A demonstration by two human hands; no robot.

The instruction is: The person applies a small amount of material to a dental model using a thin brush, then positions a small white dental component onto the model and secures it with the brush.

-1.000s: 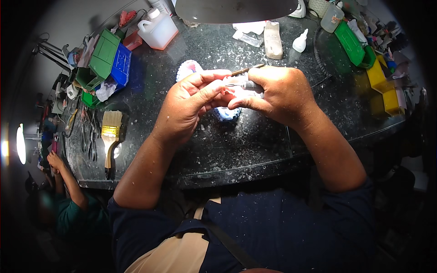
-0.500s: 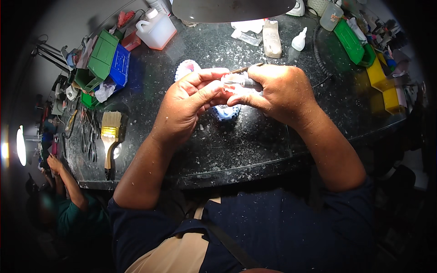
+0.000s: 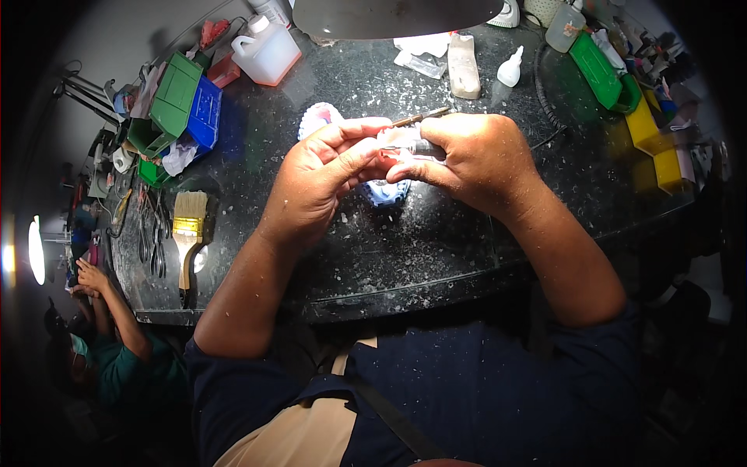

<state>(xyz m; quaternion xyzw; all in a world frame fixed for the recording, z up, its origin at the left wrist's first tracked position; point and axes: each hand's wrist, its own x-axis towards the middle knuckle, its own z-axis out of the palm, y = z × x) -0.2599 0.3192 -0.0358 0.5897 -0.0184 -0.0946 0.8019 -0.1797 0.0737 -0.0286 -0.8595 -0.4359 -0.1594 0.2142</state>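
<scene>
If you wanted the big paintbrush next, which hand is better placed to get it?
Probably the left hand. The paintbrush lies on the person's left, nearer that hand. The right hand is farther across, holding a grey tool. The left would first need to put down its pale pink piece.

Garment, one: dark navy-blue short-sleeved cloth shirt [image 3: 498, 381], loose cut, sprinkled with small pale specks. Left sleeve [image 3: 226, 381] and right sleeve [image 3: 599, 350]: same navy, ending near the elbows. Panel, one: smooth tan cloth panel [image 3: 288, 436], broad, lower left of the torso, bordered above by a navy fold; whether separate garment or part of the shirt, cannot be told. Strip, one: narrow tan cloth strip [image 3: 341, 362], above the fold. Band, one: long dark flat band [image 3: 397, 424], running diagonally. Forearms, two: bare, flecked with pale dust. Hands, two: bare.
</scene>
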